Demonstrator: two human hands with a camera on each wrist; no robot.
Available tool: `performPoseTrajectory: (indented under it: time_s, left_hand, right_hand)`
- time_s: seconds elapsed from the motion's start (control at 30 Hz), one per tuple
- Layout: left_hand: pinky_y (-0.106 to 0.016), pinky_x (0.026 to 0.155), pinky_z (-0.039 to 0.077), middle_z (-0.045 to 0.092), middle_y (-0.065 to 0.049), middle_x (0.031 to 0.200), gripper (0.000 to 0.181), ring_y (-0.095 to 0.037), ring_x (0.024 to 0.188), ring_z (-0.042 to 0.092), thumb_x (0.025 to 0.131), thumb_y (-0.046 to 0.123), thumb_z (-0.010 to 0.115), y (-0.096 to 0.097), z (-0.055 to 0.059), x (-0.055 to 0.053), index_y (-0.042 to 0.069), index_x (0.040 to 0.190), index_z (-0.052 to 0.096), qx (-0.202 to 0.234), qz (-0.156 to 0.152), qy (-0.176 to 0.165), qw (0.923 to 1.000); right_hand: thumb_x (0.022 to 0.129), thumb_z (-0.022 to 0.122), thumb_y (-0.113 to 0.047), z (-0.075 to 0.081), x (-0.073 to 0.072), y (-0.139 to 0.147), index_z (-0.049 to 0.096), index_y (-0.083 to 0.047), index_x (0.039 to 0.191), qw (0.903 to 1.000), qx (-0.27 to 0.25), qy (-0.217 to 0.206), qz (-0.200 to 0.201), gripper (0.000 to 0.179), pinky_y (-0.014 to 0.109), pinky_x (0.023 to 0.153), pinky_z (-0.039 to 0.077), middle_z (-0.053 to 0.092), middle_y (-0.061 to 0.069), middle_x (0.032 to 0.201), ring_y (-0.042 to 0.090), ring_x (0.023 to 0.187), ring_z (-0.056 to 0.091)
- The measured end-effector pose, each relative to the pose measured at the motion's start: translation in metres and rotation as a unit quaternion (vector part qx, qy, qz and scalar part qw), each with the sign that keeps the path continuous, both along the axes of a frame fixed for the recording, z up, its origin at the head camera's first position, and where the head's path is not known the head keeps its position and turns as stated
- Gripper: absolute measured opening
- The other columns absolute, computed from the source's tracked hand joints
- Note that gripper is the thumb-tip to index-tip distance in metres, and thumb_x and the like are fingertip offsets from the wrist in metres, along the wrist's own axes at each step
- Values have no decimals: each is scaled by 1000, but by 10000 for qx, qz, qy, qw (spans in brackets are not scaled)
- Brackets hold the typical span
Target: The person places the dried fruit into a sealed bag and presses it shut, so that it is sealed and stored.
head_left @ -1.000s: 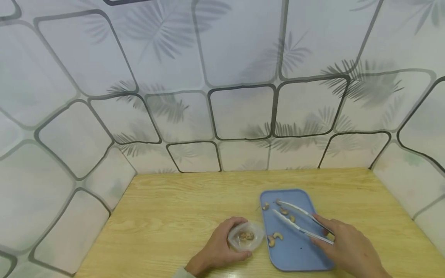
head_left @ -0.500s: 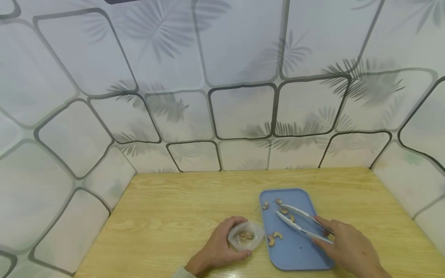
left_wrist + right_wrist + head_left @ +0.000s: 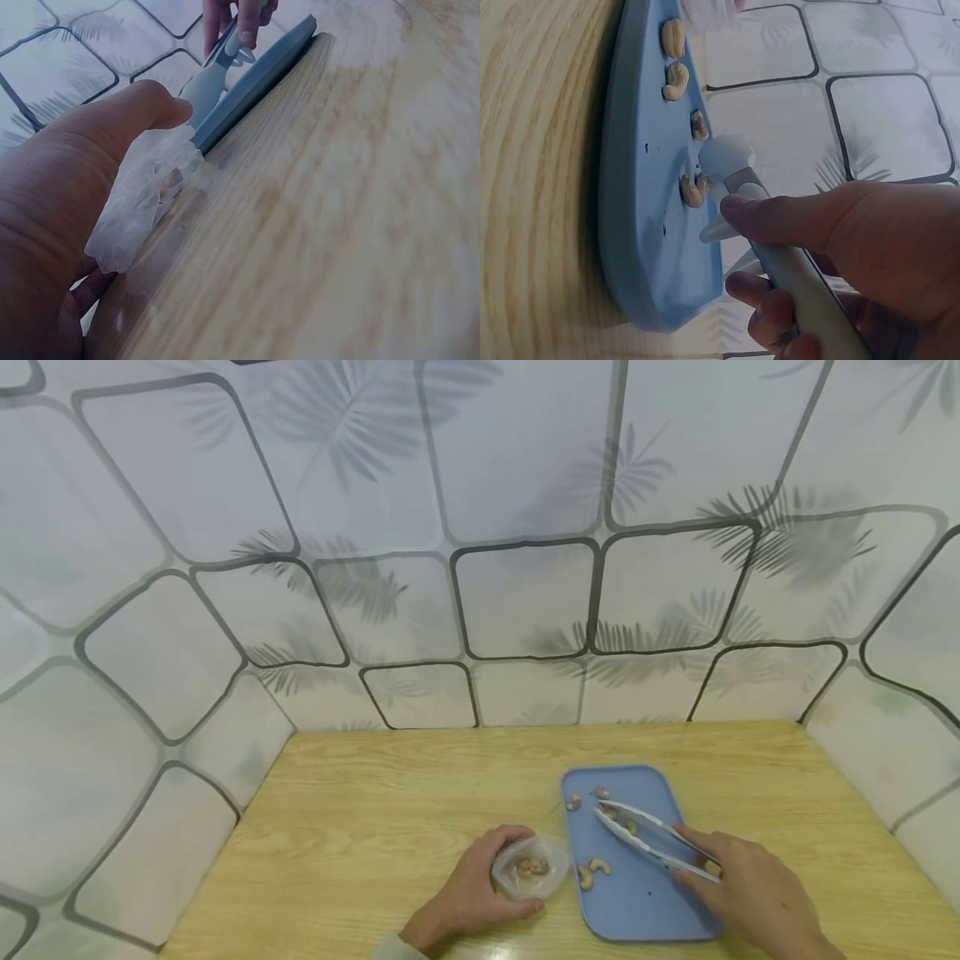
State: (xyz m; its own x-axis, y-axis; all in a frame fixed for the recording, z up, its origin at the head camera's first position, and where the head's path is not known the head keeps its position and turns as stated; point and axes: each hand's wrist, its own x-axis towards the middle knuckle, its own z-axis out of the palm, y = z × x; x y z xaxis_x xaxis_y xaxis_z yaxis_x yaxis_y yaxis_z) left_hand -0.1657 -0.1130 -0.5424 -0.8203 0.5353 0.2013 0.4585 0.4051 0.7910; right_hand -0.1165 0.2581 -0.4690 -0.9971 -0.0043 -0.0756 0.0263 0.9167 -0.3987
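Observation:
Tongs (image 3: pixel 660 857) with pale arms are held in my right hand (image 3: pixel 759 887), their tips close together around a cashew (image 3: pixel 609 814) on the blue tray (image 3: pixel 637 912); whether they touch it I cannot tell. In the right wrist view, my thumb and fingers grip the tongs (image 3: pixel 806 292) above the tray. Left of the tray, my left hand (image 3: pixel 472 889) holds a clear plastic bag (image 3: pixel 553 877), its mouth spread upward, with some cashews (image 3: pixel 532 866) inside. The left wrist view has the bag (image 3: pixel 131 214) beside the tray's edge, thumb and fingers around it.
Several loose cashews lie along the tray's left side, among them a curved one (image 3: pixel 598 866) near the bag. Small dark specks dot the tray. The wood-grain table (image 3: pixel 360 827) meets a patterned wall (image 3: pixel 525 602) at the back.
The tongs' arms have drawn together, and their tips have moved from spread apart to close around a cashew. My left hand and the bag have stayed in place.

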Motion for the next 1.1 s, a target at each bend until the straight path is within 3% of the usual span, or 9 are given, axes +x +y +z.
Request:
performPoseTrajectory:
  time_s: [0.2, 0.33, 0.6, 0.83, 0.93, 1.1]
  left_hand:
    - [-34, 112, 52, 66, 10, 140, 79, -7, 125, 62, 82, 42, 95, 0, 0, 0, 32, 149, 55, -16, 13, 36, 10000]
    - [-34, 112, 52, 67, 10, 140, 79, -7, 125, 62, 81, 42, 95, 0, -1, 1, 31, 149, 56, -13, 27, 76, 10000]
    - [-35, 113, 52, 66, 10, 142, 79, -7, 126, 62, 82, 44, 94, 0, 0, 0, 29, 150, 56, -38, 6, 69, 10000]
    - [-34, 113, 52, 66, 10, 142, 79, -8, 126, 62, 82, 42, 95, -1, -1, 0, 29, 150, 56, -29, 25, 81, 10000]
    - [-33, 111, 52, 67, 10, 141, 79, -7, 125, 62, 81, 42, 95, 0, -1, 0, 31, 149, 56, -5, 33, 69, 10000]
    - [-30, 108, 52, 66, 11, 141, 80, -6, 122, 62, 82, 42, 95, 0, -1, 0, 33, 150, 55, -6, 19, 26, 10000]
  right_hand:
    - [90, 88, -43, 4, 2, -1, 70, -16, 147, 9999, -23, 96, 48, 66, 30, 59, 40, 72, -9, 93, 12, 74, 52]
    - [89, 89, -48, 8, 9, -6, 74, -20, 143, 9986, -123, 486, 174, 63, 30, 64, 42, 71, -12, 93, 9, 78, 52]
    - [84, 94, -42, 17, 27, -24, 77, -26, 137, 9909, -599, 1143, 373, 59, 23, 56, 35, 65, -20, 88, -2, 63, 40]
    - [81, 97, -31, 12, 30, -29, 77, -23, 137, 9680, -1094, 1875, 1261, 60, 19, 53, 37, 60, -26, 88, -10, 61, 39]
    - [83, 95, -32, 10, 29, -30, 76, -19, 139, 9671, -1198, 1644, 1527, 60, 19, 52, 38, 61, -25, 89, -10, 62, 38]
    - [87, 92, -37, 10, 29, -33, 75, -16, 140, 9753, -1285, 904, 1551, 59, 20, 51, 40, 64, -21, 90, -8, 61, 41]
